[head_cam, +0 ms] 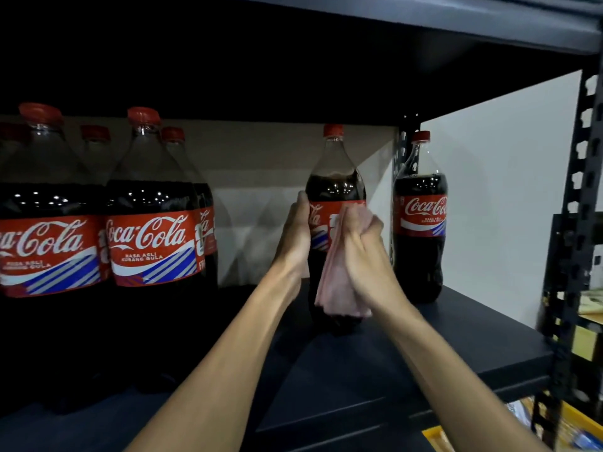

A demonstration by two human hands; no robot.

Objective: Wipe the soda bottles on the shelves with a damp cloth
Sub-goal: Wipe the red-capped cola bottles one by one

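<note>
Obs.: one large Coca-Cola bottle [336,181] stood upright on the dark shelf [408,353], roughly mid-shelf and apart from its neighbours. A second bottle [421,230] stood near it on the right, in front of a perforated upright [404,148]. A cluster of bottles [150,230] stood well apart on the left.

Left hand [295,233]: fingers wrapped round the bottle's left flank at label height, steadying it.

Right hand [363,252]: fingers clenched on a bunched pink cloth [336,288], held against the front of the label. The loose end hung down over the lower body.

Handling (my judgement):
- The bottle looked full to the shoulder with the cap on, so heavy and steady at the base. It was tall, though, and a sideways wipe high up could rock it.
- A sealed plastic wall should be stiff under the fingers and not fragile.
- Smooth plastic under a damp cloth would be slippery. The film label probably gives slightly more purchase.
- Best hold: the waist at the label, opposite the wiping side, as the left hand had it. The neck suits lifting better than steadying.
- The cloth was soft and limp and would follow the curve. Whether it was damp could not be told.
</note>
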